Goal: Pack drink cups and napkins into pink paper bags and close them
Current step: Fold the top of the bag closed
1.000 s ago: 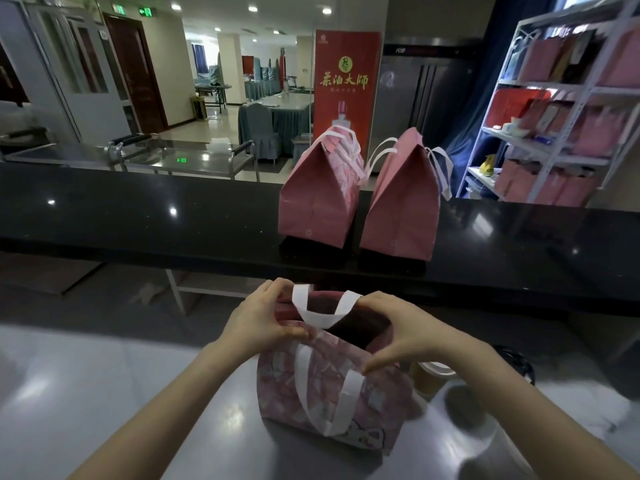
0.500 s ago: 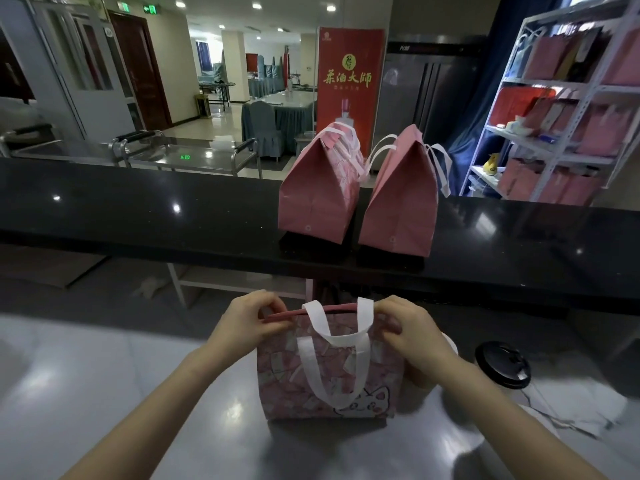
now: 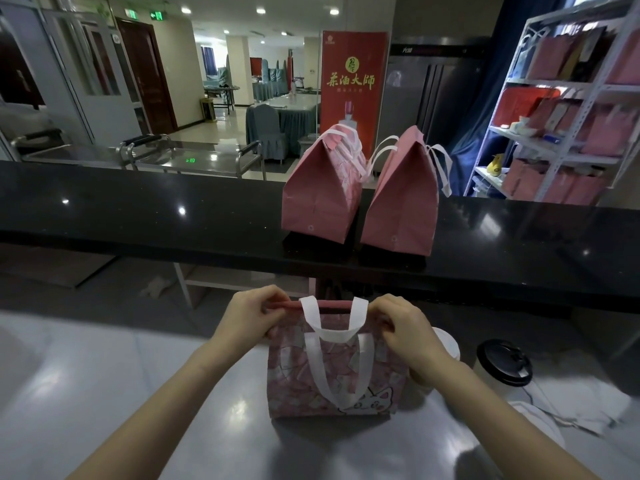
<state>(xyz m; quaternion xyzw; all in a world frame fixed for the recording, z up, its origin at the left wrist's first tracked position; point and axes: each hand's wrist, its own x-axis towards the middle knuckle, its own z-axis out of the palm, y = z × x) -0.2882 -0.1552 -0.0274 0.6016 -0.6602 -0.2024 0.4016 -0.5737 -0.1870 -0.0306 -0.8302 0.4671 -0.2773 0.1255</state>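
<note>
L hand, R hand on pink bag rim; prob. pinch grip

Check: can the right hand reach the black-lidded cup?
Probably yes: the black-lidded cup stands just right of the right hand, lid uncovered, but that hand must first release the bag.

A glossy grey table carries a patterned pink bag between the left hand and the right hand. Just right of the right hand stand a white cup and a black-lidded cup, with white paper nearer the person. Beyond both hands, a black counter bears two closed pink bags, one touching the other.
</note>
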